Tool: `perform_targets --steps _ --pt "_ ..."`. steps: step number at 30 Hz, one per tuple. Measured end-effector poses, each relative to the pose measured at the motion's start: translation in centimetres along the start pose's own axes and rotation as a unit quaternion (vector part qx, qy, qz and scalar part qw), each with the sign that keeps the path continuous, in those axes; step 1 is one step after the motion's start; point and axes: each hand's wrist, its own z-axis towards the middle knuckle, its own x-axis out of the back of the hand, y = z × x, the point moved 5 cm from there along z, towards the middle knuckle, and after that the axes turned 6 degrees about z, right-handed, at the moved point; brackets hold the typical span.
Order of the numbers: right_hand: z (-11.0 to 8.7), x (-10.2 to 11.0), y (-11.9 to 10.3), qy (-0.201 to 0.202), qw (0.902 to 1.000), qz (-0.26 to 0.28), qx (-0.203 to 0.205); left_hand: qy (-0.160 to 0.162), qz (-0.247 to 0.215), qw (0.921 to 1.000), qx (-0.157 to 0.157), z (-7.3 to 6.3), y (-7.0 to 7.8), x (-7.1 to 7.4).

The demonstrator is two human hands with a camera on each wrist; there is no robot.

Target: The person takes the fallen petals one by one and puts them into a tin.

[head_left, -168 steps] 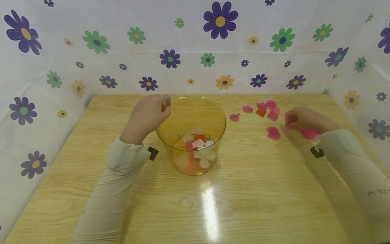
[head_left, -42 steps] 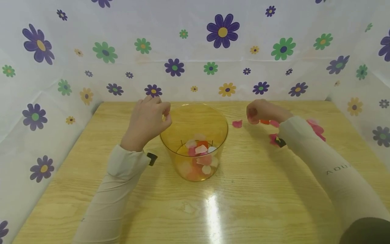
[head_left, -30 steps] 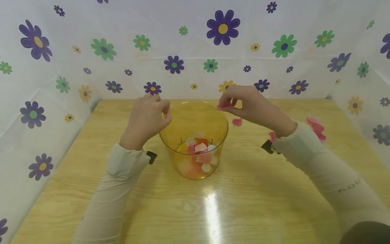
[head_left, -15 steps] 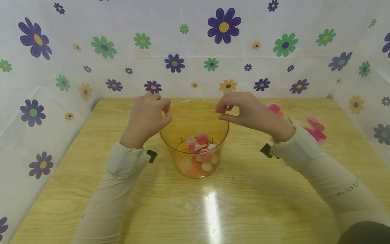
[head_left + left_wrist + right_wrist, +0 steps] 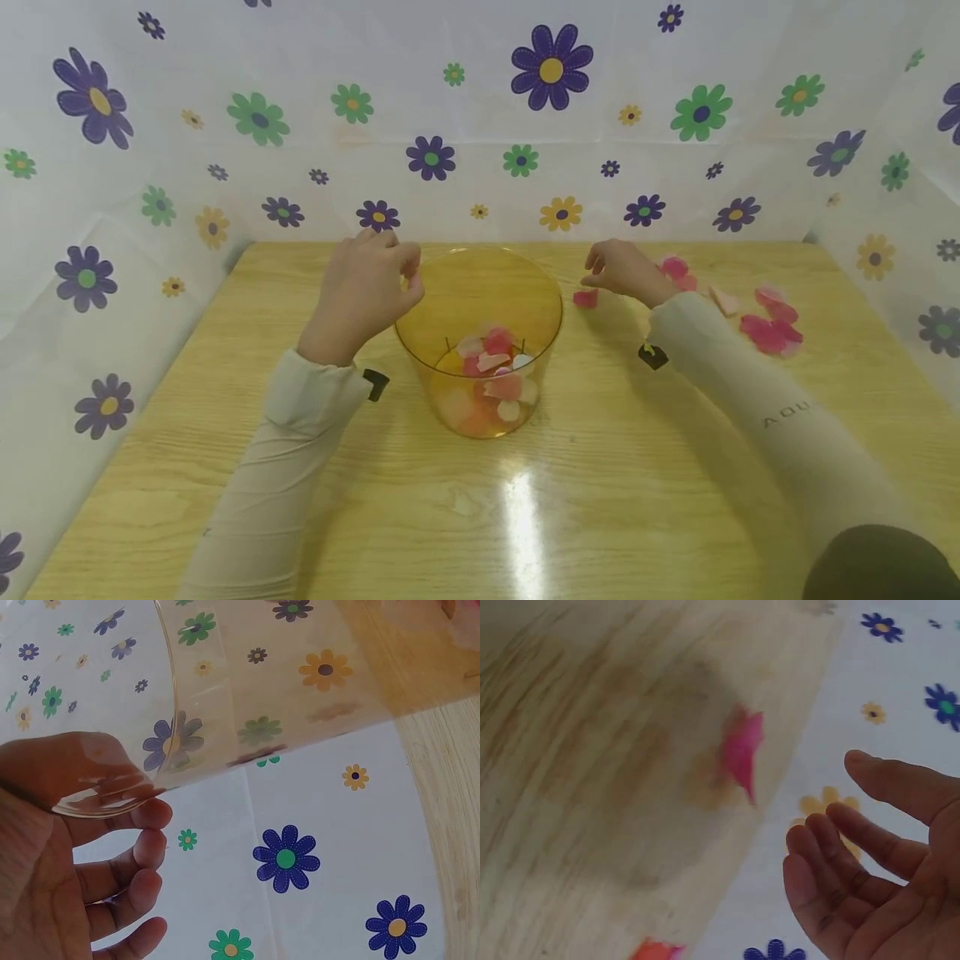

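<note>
A clear amber bucket (image 5: 480,287) stands upright mid-table, with pink, white and peach flower petals (image 5: 498,340) at its bottom. My left hand (image 5: 360,296) grips its left rim; in the left wrist view the thumb shows through the plastic, with the fingers outside. To the right of the bucket, my right hand (image 5: 626,271) hovers over the table, fingers loosely bent and thumb apart. Nothing is between them in the right wrist view. Just below those fingertips a single pink petal (image 5: 586,298) lies on the wood; it appears blurred in the right wrist view.
More pink petals (image 5: 677,267) lie beyond my right wrist, beside a pale peach petal (image 5: 723,300). Farther right is another pink cluster (image 5: 768,333). White flower-printed cloth (image 5: 480,108) walls the table at the back and sides. A dark rounded shape (image 5: 881,567) covers the lower right corner.
My right hand carried a pink petal from the right to over the bucket, dropped it in, then moved back right and down toward the lone petal. My left hand stayed on the rim.
</note>
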Motion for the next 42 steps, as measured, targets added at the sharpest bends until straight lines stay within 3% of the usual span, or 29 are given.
perform_targets --steps 3,7,12,19,22,25,29,33,37,42 --pt "0.9 -1.4 1.9 -0.034 0.9979 -0.016 -0.054 -0.002 -0.002 1.0 -0.004 0.0 0.2 -0.3" --pt "1.3 -2.3 2.6 -0.054 0.9944 -0.02 -0.088 0.005 -0.007 0.9999 -0.009 -0.1 0.5 -0.3" --pt "1.5 -2.5 2.1 -0.058 0.9934 -0.012 -0.098 0.02 -0.009 0.9997 -0.011 -0.1 0.6 0.1" --pt "1.5 -2.5 2.2 -0.051 0.9944 0.011 -0.091 0.001 -0.012 0.9999 0.0 0.0 0.7 0.1" --pt "0.8 -1.7 1.4 -0.031 0.9969 0.031 -0.066 -0.001 -0.012 0.9999 0.001 0.0 0.7 0.1" --pt "-0.6 -0.1 -0.7 0.005 0.9981 0.052 -0.031 -0.002 -0.011 0.9999 0.001 -0.1 0.6 0.1" --pt "-3.1 2.7 -5.3 0.066 0.9941 0.082 0.029 -0.004 -0.007 1.0 0.001 -0.1 0.3 0.3" --pt "-5.6 4.5 -10.1 0.112 0.9827 0.104 0.105 -0.008 -0.006 0.9999 0.004 -0.1 0.1 0.4" --pt "-7.2 3.9 -13.3 0.09 0.9772 0.111 0.157 -0.009 -0.007 0.9999 0.008 -0.1 0.0 0.3" --pt "-8.0 2.5 -14.7 0.046 0.9772 0.095 0.184 -0.007 -0.007 0.9999 0.007 -0.1 0.0 0.2"
